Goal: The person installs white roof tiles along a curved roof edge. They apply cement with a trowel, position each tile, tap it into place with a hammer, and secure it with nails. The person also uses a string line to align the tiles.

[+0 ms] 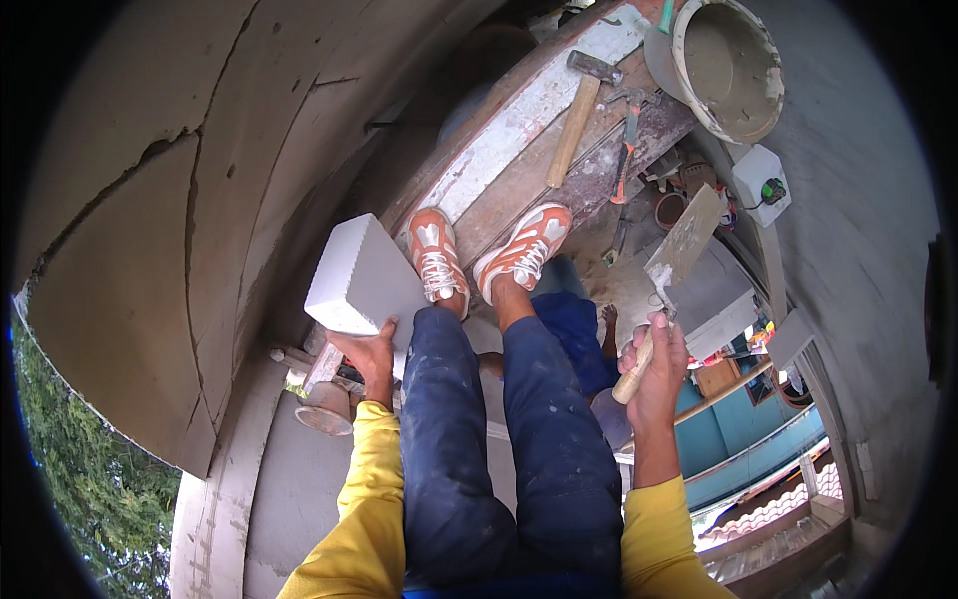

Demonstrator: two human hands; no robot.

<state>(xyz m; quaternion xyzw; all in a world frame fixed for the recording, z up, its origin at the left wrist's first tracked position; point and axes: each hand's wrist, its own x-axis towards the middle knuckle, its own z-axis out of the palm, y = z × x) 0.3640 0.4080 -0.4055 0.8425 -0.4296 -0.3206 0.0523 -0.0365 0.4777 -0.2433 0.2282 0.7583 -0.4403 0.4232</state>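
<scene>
My left hand grips the white block by its near end, held out beside my left shoe. My right hand is closed round the trowel. I stand on a plank high up; if that one-handed hold slips, I judge the block drops off the edge. Beyond lie a hammer and bucket, trip risks.

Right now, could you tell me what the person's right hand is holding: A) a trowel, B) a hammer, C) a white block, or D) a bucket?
A: the right hand grips the wooden handle of a trowel, while the hammer lies on the plank and the left hand holds the white block.
</scene>
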